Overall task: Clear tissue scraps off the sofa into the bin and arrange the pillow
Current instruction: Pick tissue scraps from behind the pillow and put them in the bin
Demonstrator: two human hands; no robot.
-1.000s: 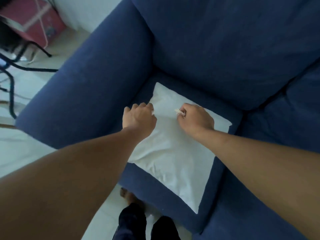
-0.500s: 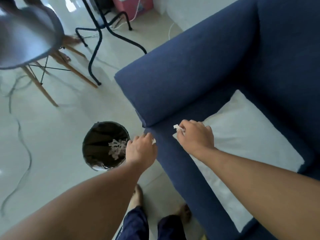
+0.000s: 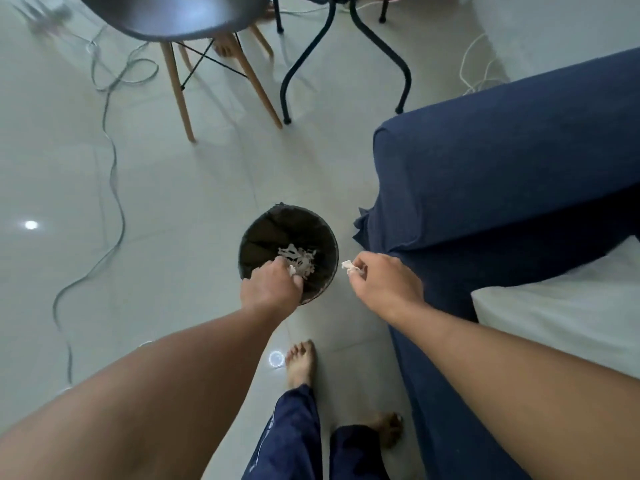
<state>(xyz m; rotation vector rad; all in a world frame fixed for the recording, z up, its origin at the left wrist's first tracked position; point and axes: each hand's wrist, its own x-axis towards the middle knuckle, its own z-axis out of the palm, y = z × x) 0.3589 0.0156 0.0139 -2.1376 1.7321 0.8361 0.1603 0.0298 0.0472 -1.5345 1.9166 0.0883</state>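
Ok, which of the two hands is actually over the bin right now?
The left hand, closed on a tissue scrap above the bin. The right hand pinches its scrap beside the bin, over the floor.

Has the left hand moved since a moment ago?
Yes. The left hand has gone from the white pillow to above the black bin, away from the sofa.

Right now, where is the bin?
The bin stands on the floor mid-frame, just left of the sofa's armrest, directly under the left hand.
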